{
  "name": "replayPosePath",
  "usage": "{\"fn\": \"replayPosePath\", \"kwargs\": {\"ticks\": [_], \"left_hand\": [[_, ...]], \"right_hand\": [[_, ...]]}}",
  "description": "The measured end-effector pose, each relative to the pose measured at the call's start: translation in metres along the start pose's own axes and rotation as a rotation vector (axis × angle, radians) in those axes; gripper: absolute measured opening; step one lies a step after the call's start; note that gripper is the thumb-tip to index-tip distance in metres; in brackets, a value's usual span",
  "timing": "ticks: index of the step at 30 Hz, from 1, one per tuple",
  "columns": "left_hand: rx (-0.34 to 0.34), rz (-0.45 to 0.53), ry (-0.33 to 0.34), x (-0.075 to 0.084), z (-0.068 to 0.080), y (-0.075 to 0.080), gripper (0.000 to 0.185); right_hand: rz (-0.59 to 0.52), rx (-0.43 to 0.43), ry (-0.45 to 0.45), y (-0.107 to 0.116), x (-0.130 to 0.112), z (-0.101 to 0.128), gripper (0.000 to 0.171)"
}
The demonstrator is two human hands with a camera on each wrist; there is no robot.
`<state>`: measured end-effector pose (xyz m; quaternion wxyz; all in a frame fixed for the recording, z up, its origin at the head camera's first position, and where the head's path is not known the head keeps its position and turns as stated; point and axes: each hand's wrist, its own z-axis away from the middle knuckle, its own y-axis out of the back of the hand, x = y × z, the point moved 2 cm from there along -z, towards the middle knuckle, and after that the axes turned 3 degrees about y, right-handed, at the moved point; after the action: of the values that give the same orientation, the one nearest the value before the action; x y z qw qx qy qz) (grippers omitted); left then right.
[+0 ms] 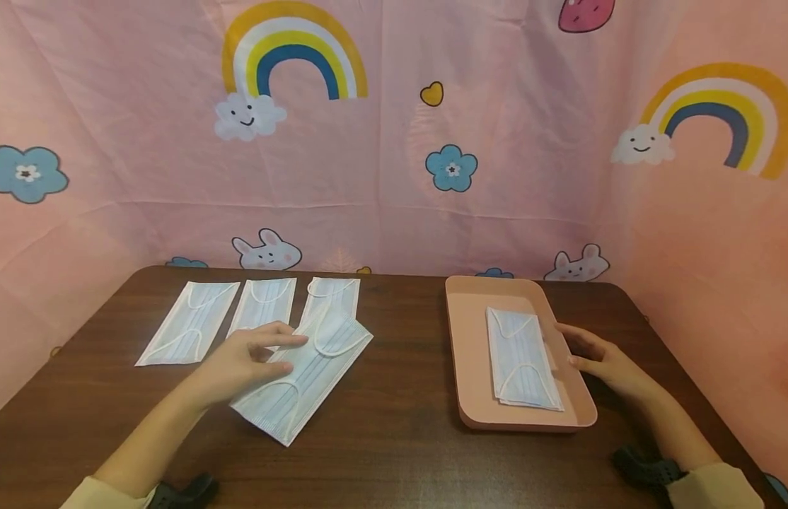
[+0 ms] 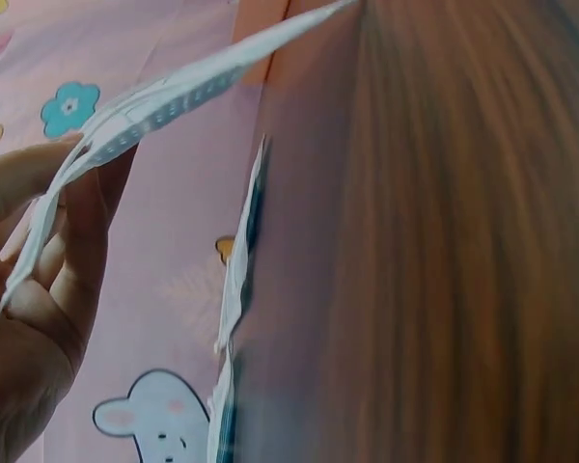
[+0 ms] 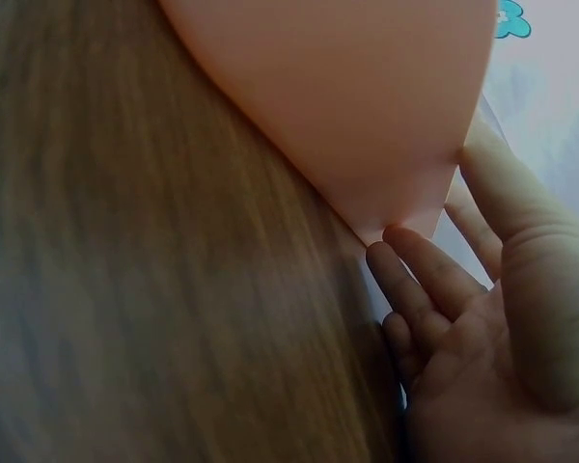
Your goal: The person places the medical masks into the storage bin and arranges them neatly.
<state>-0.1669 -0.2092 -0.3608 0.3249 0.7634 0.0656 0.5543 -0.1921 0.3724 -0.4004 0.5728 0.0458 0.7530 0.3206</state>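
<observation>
My left hand (image 1: 238,367) pinches a pale blue disposable face mask (image 1: 327,378) with white ear loops, tilted and raised above the table. In the left wrist view, the held mask (image 2: 188,92) shows edge-on between thumb and fingers. Behind it, three more masks lie in a row: a left one (image 1: 190,322), a middle one (image 1: 264,304) partly hidden by the hand, and a right one (image 1: 335,291) partly covered by the held mask. A small stack of masks (image 1: 523,360) lies in a peach tray (image 1: 460,367). My right hand (image 1: 610,364) touches the tray's right side with extended fingers.
The dark brown wooden table (image 1: 400,424) carries everything. A pink curtain (image 1: 394,141) printed with rainbows, flowers and rabbits encloses its back and sides. Each wrist wears a dark strap, such as the right strap (image 1: 649,466).
</observation>
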Motion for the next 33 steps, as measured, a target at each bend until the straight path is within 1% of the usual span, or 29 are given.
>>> {"fn": "replayPosePath", "kwargs": {"ticks": [4,9,14,17,22,24,28,33], "left_hand": [[0.017,0.071,-0.011,0.006,-0.007,-0.005,0.04],[0.042,0.109,-0.023,0.011,-0.019,-0.013,0.045],[0.06,0.137,0.016,0.015,-0.028,-0.023,0.048],[0.096,0.159,0.037,0.019,-0.033,-0.028,0.049],[0.159,0.296,0.047,0.023,-0.041,-0.036,0.052],[0.174,0.335,0.044,0.025,-0.045,-0.039,0.053],[0.197,0.347,0.031,0.031,-0.052,-0.047,0.054],[0.198,0.375,0.014,0.04,-0.062,-0.058,0.055]], "right_hand": [[0.005,-0.001,0.008,0.0,0.0,-0.001,0.053],[0.021,0.012,0.007,0.0,-0.003,-0.001,0.053],[0.021,0.012,-0.009,-0.001,-0.001,-0.001,0.054],[0.018,0.011,-0.003,-0.002,0.0,-0.001,0.054],[0.004,0.006,-0.021,-0.002,-0.001,0.0,0.055],[-0.004,0.008,-0.028,-0.002,-0.002,0.0,0.055],[0.009,0.011,-0.021,-0.001,-0.003,0.0,0.054],[0.018,0.005,-0.029,0.0,-0.003,0.0,0.054]]}}
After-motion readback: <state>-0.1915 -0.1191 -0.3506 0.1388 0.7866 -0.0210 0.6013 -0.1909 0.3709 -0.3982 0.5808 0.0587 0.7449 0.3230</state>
